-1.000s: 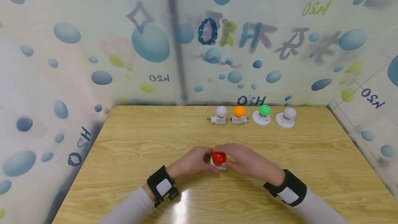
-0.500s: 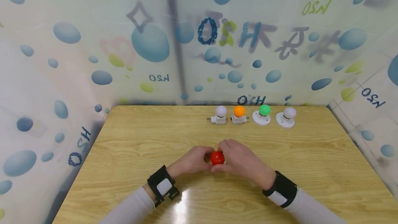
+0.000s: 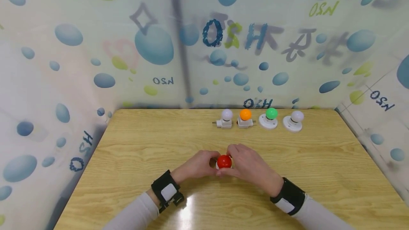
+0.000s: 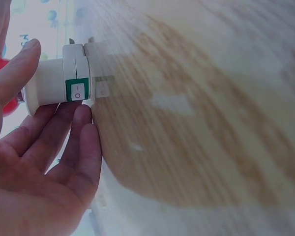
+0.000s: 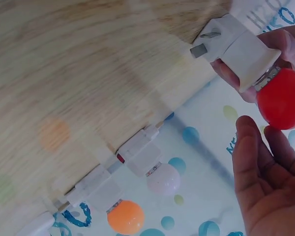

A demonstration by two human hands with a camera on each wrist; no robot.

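My left hand [image 3: 200, 164] holds the white plug-in lamp socket [image 4: 48, 83], thumb on one side and fingers on the other. A switch with a green frame [image 4: 77, 90] shows on the socket, and metal prongs stick out of it. A red light bulb [image 3: 224, 162] sits in the socket, with a strip of its metal cap [image 5: 268, 77] visible at the joint. My right hand [image 3: 249, 164] is at the bulb, thumb in front and forefinger behind. In the right wrist view a fingertip meets the bulb's edge; the right thumb is hidden there.
Along the table's [image 3: 153, 134] back edge stand a white bulb on a plug socket [image 3: 226, 119], an orange bulb on a plug socket [image 3: 245, 118], a green bulb on a round base [image 3: 269, 119] and a white bulb on a round base [image 3: 293, 121]. A patterned curtain [image 3: 198, 63] hangs behind.
Over the last second my right hand has turned about the red bulb, its thumb coming round to the front and left. Since half a second ago it has barely moved. My left hand stays put.
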